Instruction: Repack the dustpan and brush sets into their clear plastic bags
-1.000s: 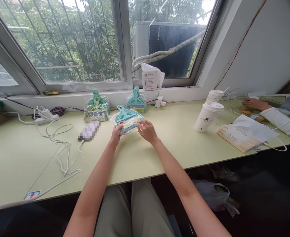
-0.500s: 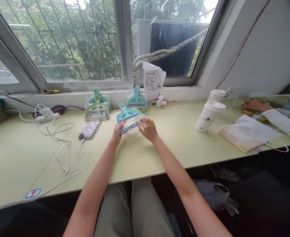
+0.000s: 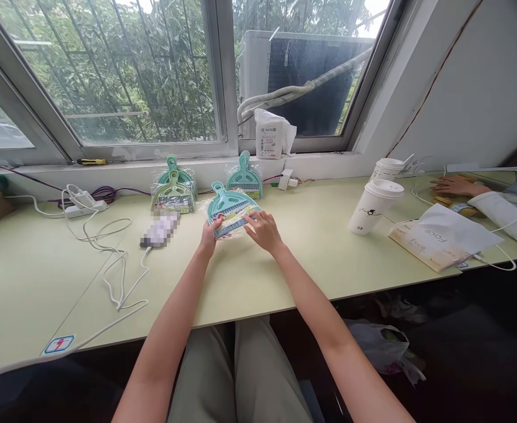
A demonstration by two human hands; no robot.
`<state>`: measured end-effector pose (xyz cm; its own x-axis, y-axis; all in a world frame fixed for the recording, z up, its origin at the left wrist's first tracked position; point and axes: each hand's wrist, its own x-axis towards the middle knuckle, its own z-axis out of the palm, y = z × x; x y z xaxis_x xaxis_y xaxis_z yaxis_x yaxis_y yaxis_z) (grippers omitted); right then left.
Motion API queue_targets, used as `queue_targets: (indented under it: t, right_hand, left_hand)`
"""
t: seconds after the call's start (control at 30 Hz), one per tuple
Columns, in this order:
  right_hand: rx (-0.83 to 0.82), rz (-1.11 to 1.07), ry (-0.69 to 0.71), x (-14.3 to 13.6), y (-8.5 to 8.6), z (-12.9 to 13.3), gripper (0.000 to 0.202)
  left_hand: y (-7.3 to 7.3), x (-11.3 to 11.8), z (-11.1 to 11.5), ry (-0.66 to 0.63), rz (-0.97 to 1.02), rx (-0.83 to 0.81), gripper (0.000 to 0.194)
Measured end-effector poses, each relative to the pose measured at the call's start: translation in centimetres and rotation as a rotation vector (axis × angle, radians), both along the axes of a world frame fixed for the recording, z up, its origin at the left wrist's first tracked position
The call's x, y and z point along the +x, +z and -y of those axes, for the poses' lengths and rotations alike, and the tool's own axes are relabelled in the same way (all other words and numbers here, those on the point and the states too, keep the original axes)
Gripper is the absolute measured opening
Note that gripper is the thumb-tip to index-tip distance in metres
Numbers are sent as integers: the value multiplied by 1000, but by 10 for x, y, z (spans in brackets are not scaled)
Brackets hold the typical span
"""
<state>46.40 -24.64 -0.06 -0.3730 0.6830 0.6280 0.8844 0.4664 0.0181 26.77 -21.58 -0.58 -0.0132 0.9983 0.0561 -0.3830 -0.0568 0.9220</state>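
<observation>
Grips wrapped teal dustpan set (image 3: 228, 210) near table front-centre, one hand at each side, handle pointing toward window (image 3: 144, 70). Shows brush bristles and printed label through clear film, facing up. Clamps left hand (image 3: 208, 238) on near left corner, thumb over the top face. Lays bent fingers of right hand (image 3: 264, 230) against right side, fingertips at the label; cannot tell whether pinched shut on the film or only touching. Cannot tell either whether set touches pale green table (image 3: 236, 288) or is held just above.

Behind and left, stands green dustpan set (image 3: 173, 192) upright in front of rear teal dustpan set (image 3: 171, 163), both wrapped, by the wall. Directly behind held set, stands far teal dustpan set (image 3: 244, 176), also wrapped. To the left, lies pixelated device (image 3: 161, 229) with white cable (image 3: 121, 276) plugged in. Farther left, lies power strip (image 3: 86, 209) beside coiled dark wires (image 3: 104, 197).

On windowsill (image 3: 197, 166), lies yellow-black cutter (image 3: 91, 161) at left; stands white paper-wrapped pack (image 3: 269, 140) behind white plug adapter (image 3: 287, 180). Toward the right, stands lidded paper cup (image 3: 373, 208) just in front of second cup (image 3: 386, 169). Beyond, lies tissue pack (image 3: 430, 244), a sheet sticking out. At far right, reaches in a co-worker's hand (image 3: 457, 186) from white sleeve (image 3: 503, 214). Below table edge, sits white plastic bag (image 3: 379, 346) in shadow.
</observation>
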Motion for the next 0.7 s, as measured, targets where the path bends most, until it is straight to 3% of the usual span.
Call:
queue_targets:
  t: [0.2, 0.47, 0.7]
  right_hand:
    - [18, 2, 69, 20, 4, -3, 48]
    - [27, 38, -76, 29, -3, -10, 15]
    - [26, 112, 19, 25, -8, -13, 16]
  left_hand:
    - [0, -12, -8, 92, 53, -62, 38]
    - [-7, -22, -13, 93, 6, -151, 38]
    - [-10, -27, -16, 89, -14, -182, 36]
